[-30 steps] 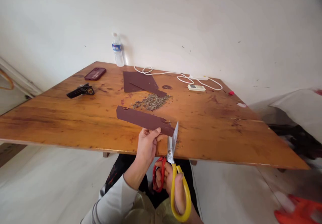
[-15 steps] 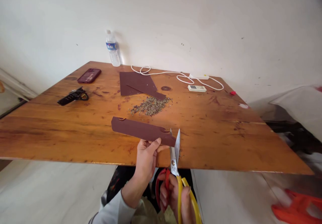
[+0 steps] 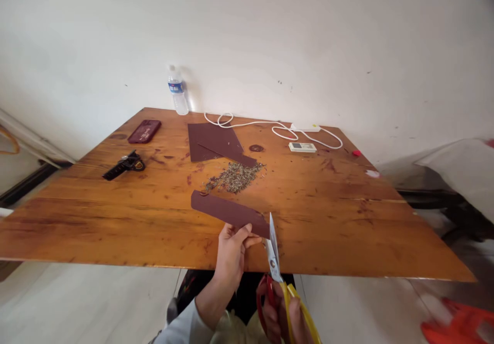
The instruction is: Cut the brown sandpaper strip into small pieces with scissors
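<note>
Pinched in my left hand (image 3: 231,254) is a dark maroon strip (image 3: 227,211) that looks like card or stiff paper, held slanting above the near part of the table. My right hand (image 3: 283,310) grips scissors (image 3: 273,261) with one red and one yellow handle. Their blades point away from me at the strip's right end, one blade standing in front of it and the other partly hidden behind it. Beyond the strip lies a pile of small shredded bits (image 3: 236,177). A larger maroon sheet (image 3: 210,140) rests behind the pile, with a narrow maroon strip (image 3: 231,154) across it.
On the wooden table (image 3: 328,220) are a maroon phone (image 3: 144,131) and a black strapped object (image 3: 124,166) at left. A plastic bottle (image 3: 177,94) stands by the wall. White cable (image 3: 254,123), a power strip (image 3: 305,127) and a pale remote (image 3: 302,147) lie at the back right.
The scissor blades have come closer together at the strip's right end. Both hands have shifted slightly right in view, and the camera has tilted up, showing a red mark on the wall.
</note>
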